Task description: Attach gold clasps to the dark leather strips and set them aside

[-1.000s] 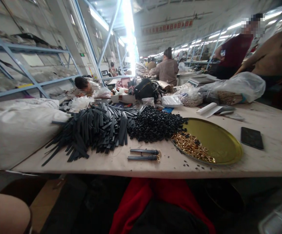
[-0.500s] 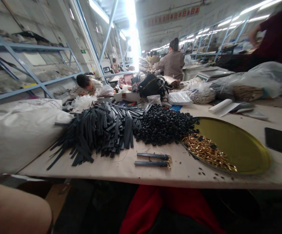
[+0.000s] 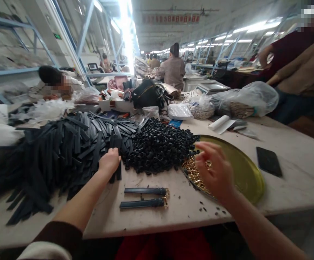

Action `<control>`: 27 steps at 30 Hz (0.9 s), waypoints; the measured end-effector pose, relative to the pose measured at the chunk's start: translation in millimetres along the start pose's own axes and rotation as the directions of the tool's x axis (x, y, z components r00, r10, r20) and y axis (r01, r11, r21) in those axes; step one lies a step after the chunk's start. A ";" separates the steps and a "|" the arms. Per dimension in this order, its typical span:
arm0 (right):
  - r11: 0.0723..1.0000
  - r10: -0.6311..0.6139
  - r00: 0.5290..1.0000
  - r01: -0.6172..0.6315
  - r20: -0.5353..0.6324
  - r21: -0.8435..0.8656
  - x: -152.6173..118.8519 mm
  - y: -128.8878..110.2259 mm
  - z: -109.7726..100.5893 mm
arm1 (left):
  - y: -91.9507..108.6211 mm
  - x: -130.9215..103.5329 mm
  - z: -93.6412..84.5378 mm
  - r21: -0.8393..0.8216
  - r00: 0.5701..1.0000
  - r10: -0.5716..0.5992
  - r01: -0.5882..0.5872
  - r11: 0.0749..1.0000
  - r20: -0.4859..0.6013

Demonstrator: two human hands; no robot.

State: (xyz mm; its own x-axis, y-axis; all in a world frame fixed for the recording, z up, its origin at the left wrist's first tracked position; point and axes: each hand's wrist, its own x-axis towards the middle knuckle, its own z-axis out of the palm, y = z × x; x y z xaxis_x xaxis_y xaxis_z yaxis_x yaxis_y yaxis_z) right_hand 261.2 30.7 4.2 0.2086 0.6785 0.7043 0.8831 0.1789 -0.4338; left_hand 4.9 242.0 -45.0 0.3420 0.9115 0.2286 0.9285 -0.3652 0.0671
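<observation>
My left hand (image 3: 110,161) is closed at the right edge of a big heap of black strips (image 3: 72,144), its fingers on a dark strap (image 3: 115,142) that shows above them. Over the near-left part of a round gold tray (image 3: 246,164) hovers my right hand (image 3: 215,169), fingers bent and apart, with nothing seen in them. Beneath it lies a pile of gold buckles (image 3: 191,169), partly covered by the hand. Between the two hands is a mound of small black loops (image 3: 159,146). Two buckled straps (image 3: 144,203) lie side by side near the table's front edge.
A black phone-like slab (image 3: 269,161) lies right of the tray. Behind the heaps are a black bag (image 3: 150,94), plastic-wrapped bundles (image 3: 201,106) and a white paper roll (image 3: 220,124). Small dark bits dot the tabletop (image 3: 178,215). One person sits across at left; others stand at right.
Both hands have come in over the table, the left to the strips and the right to the tray. The view has shifted, so the table's things appear further left.
</observation>
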 end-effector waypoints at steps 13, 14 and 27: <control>0.952 -0.016 0.848 0.175 0.529 -0.252 -11.7 43.6 109.8 | 35.7 -77.9 -44.1 -0.776 0.840 -0.056 0.522 0.353 0.540; 0.950 -0.022 0.845 0.185 0.534 -0.253 -11.0 44.1 110.5 | 47.3 -97.9 -45.9 -0.764 0.776 0.020 0.616 0.192 0.631; 0.974 0.069 0.839 0.061 0.540 -0.219 -87.7 6.4 74.8 | 76.3 -210.6 -46.8 -0.624 0.657 0.264 0.754 -0.205 0.707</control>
State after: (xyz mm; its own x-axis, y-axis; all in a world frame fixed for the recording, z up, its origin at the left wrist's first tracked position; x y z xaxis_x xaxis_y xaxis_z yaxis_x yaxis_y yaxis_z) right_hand 217.1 25.7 -102.3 0.0091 0.9662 0.2578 0.9647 0.0593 -0.2564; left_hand -3.0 13.2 -42.6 0.5718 0.6359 -0.5184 -0.0230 0.6440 0.7647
